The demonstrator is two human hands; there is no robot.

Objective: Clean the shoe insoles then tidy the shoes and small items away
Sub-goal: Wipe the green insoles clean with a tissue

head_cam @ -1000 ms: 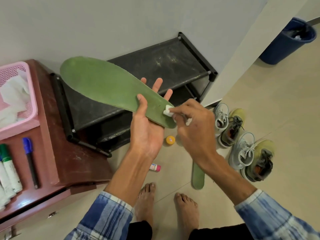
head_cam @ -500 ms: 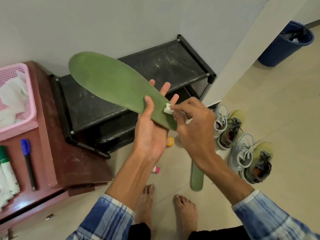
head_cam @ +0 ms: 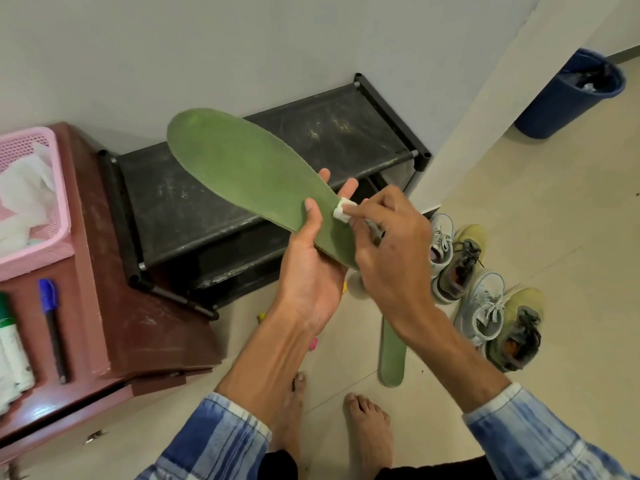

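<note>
4 shoes (head_cam: 483, 299) beside black rack (head_cam: 207, 202), left hand (head_cam: 311, 271) grip round green insole (head_cam: 242, 174), right hand (head_cam: 391, 251) pinching white pad (head_cam: 341, 210) against it

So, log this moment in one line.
left hand holds green insole | right hand pinches white pad against it | second insole on floor

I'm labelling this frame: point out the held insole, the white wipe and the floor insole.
held insole (head_cam: 242, 178), head view, broad green face
white wipe (head_cam: 341, 211), head view, exposed end
floor insole (head_cam: 391, 360), head view, rounded lower end
</note>
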